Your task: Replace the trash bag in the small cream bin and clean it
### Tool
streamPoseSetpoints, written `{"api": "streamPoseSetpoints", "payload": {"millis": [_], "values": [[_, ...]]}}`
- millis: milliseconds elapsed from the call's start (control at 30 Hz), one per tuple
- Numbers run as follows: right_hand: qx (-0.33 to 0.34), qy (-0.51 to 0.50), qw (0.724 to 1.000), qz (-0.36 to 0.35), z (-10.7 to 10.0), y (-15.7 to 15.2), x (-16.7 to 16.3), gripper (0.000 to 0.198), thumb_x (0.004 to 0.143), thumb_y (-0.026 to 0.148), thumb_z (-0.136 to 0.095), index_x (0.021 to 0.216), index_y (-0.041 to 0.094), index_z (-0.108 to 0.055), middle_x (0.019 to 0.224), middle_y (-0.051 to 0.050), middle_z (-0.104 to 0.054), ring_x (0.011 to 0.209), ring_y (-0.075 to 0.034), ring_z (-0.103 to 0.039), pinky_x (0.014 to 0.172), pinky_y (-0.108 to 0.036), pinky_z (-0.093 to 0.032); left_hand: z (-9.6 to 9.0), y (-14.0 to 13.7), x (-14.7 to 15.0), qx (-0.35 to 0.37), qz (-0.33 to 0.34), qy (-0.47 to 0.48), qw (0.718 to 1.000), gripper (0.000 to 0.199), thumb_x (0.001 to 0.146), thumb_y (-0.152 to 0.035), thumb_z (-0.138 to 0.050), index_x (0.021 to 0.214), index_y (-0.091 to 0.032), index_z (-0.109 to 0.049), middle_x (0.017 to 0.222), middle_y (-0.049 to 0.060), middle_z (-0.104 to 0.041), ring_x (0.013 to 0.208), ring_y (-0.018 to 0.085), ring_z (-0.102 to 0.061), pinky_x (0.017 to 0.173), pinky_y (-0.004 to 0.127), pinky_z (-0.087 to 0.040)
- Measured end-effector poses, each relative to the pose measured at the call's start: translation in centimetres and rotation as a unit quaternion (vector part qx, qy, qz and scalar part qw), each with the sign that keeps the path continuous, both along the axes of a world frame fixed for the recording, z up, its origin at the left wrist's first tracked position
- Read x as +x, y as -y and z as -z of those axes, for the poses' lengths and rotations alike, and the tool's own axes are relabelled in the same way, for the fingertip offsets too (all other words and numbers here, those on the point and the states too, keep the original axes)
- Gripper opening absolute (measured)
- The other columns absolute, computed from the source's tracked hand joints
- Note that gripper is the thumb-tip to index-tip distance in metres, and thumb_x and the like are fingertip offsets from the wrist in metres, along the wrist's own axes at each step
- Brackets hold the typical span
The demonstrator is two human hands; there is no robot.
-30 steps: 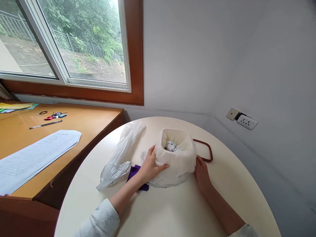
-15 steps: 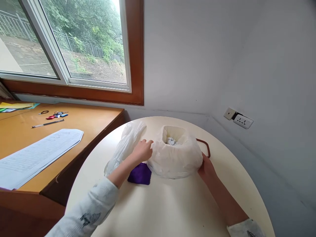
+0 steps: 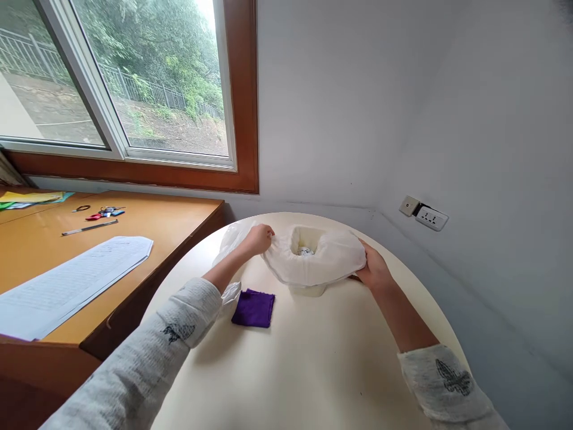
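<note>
A white plastic bag [image 3: 308, 270] lines a pale bin [image 3: 308, 291], its edge folded outward over the rim and lifted off the bin's sides. Inside the opening lies some crumpled white stuff with dark marks [image 3: 306, 251]. My left hand [image 3: 261, 239] pinches the bag's edge on the left. On the right, my right hand [image 3: 374, 266] grips the other side of the edge, thumb on top. Part of a brown handle [image 3: 355, 278] shows below the bag near my right hand. A folded purple cloth [image 3: 253, 309] lies left of the bin.
Another clear plastic bag [image 3: 231, 294] lies partly behind my left forearm on the round white table [image 3: 313, 370]. At left, a wooden desk [image 3: 179, 209] holds papers [image 3: 85, 280], a pen [image 3: 89, 228] and keys [image 3: 107, 212]. A wall socket [image 3: 431, 218] is at right.
My left hand has closed on the bag's edge. Both hands have raised the bag's skirt, so the bin's lower front now shows. The brown handle is now mostly covered.
</note>
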State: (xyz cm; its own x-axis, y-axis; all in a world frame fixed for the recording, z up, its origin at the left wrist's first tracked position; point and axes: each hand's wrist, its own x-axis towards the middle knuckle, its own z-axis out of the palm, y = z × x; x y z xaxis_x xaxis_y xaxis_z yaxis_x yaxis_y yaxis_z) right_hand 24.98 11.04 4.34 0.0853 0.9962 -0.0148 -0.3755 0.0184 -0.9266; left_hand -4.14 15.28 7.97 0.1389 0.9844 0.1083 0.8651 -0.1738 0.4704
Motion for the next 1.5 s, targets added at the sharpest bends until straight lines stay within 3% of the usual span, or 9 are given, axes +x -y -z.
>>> {"api": "streamPoseSetpoints", "payload": {"millis": [100, 300, 533, 800, 967, 1100, 1233, 1367, 1500], "values": [[0.043, -0.010, 0.999, 0.007, -1.7, 0.0, 0.0, 0.035, 0.069, 0.026, -0.061, 0.104, 0.024, -0.062, 0.104, -0.002, -0.066, 0.090, -0.018, -0.062, 0.067, -0.025, -0.050, -1.6, 0.1, -0.5, 0.061, -0.014, 0.073, 0.995, 0.029, 0.074, -0.010, -0.046, 0.093, -0.013, -0.067, 0.094, 0.010, -0.067, 0.089, 0.022, -0.060, 0.071, 0.027, -0.047], [0.101, -0.007, 0.995, 0.003, -3.4, 0.8, 0.3, 0.030, 0.069, 0.023, -0.060, 0.100, 0.023, -0.062, 0.104, -0.002, -0.064, 0.091, -0.017, -0.059, 0.069, -0.025, -0.048, -3.3, 1.0, -1.6, 0.109, -0.009, 0.182, 0.977, 0.037, 0.071, -0.016, -0.040, 0.098, -0.010, -0.066, 0.079, 0.007, -0.065, 0.065, 0.014, -0.056, 0.057, 0.023, -0.043], [0.127, 0.051, 0.991, 0.000, -3.9, 2.7, 2.6, 0.014, 0.072, 0.024, -0.055, 0.083, 0.021, -0.061, 0.083, -0.002, -0.060, 0.075, -0.016, -0.055, 0.059, -0.026, -0.043, -5.4, 3.6, -4.5, 0.044, 0.037, 0.175, 0.983, 0.030, 0.066, -0.019, -0.045, 0.080, -0.013, -0.070, 0.062, 0.002, -0.057, 0.052, 0.011, -0.045, 0.047, 0.021, -0.033], [0.123, 0.151, 0.979, -0.062, -2.6, 5.7, 6.8, 0.010, 0.068, 0.026, -0.048, 0.061, 0.023, -0.041, 0.061, 0.000, -0.046, 0.059, -0.017, -0.046, 0.056, -0.032, -0.037, -5.6, 5.5, -8.9, 0.012, 0.077, 0.076, 0.994, 0.064, 0.063, -0.022, -0.048, 0.127, -0.025, -0.045, 0.102, 0.005, -0.061, 0.058, 0.011, -0.048, 0.050, 0.019, -0.038], [0.065, 0.304, 0.937, -0.161, -1.4, 7.9, 8.7, 0.015, 0.070, 0.028, -0.047, 0.057, 0.021, -0.043, 0.065, -0.001, -0.044, 0.064, -0.017, -0.041, 0.061, -0.031, -0.036, -4.2, 7.6, -10.3, -0.061, 0.125, 0.002, 0.990, 0.036, 0.068, -0.027, -0.045, 0.097, -0.020, -0.066, 0.089, 0.005, -0.066, 0.074, 0.019, -0.056, 0.061, 0.024, -0.043], [-0.004, 0.415, 0.880, -0.229, -0.5, 9.1, 8.2, 0.014, 0.074, 0.027, -0.046, 0.063, 0.021, -0.051, 0.073, 0.000, -0.051, 0.075, -0.016, -0.046, 0.075, -0.030, -0.038, -2.0, 9.9, -10.0, -0.100, 0.171, -0.054, 0.979, 0.033, 0.075, -0.028, -0.040, 0.096, -0.022, -0.065, 0.096, 0.005, -0.065, 0.086, 0.020, -0.058, 0.073, 0.028, -0.045], [-0.048, 0.460, 0.835, -0.298, 0.9, 8.9, 7.5, 0.017, 0.075, 0.030, -0.046, 0.069, 0.021, -0.060, 0.089, -0.002, -0.061, 0.090, -0.020, -0.053, 0.087, -0.034, -0.038, -0.9, 11.4, -9.8, -0.159, 0.199, -0.092, 0.963, 0.034, 0.078, -0.032, -0.042, 0.105, -0.025, -0.062, 0.106, 0.006, -0.062, 0.084, 0.020, -0.060, 0.067, 0.027, -0.046], [-0.019, 0.449, 0.869, -0.207, 1.7, 7.9, 7.2, 0.019, 0.075, 0.034, -0.049, 0.065, 0.021, -0.059, 0.112, -0.004, -0.059, 0.108, -0.025, -0.050, 0.093, -0.038, -0.037, -2.1, 11.4, -9.6, -0.191, 0.210, -0.106, 0.953, 0.036, 0.080, -0.041, -0.047, 0.112, -0.029, -0.058, 0.110, 0.005, -0.060, 0.089, 0.021, -0.060, 0.068, 0.027, -0.047], [-0.011, 0.425, 0.903, -0.059, 0.8, 6.9, 6.1, 0.023, 0.078, 0.041, -0.048, 0.069, 0.022, -0.058, 0.117, -0.005, -0.058, 0.112, -0.025, -0.049, 0.098, -0.041, -0.034, -3.5, 10.5, -7.6, -0.087, 0.172, -0.020, 0.981, 0.036, 0.084, -0.049, -0.041, 0.103, -0.025, -0.060, 0.104, 0.005, -0.062, 0.095, 0.021, -0.059, 0.079, 0.031, -0.049]]}}
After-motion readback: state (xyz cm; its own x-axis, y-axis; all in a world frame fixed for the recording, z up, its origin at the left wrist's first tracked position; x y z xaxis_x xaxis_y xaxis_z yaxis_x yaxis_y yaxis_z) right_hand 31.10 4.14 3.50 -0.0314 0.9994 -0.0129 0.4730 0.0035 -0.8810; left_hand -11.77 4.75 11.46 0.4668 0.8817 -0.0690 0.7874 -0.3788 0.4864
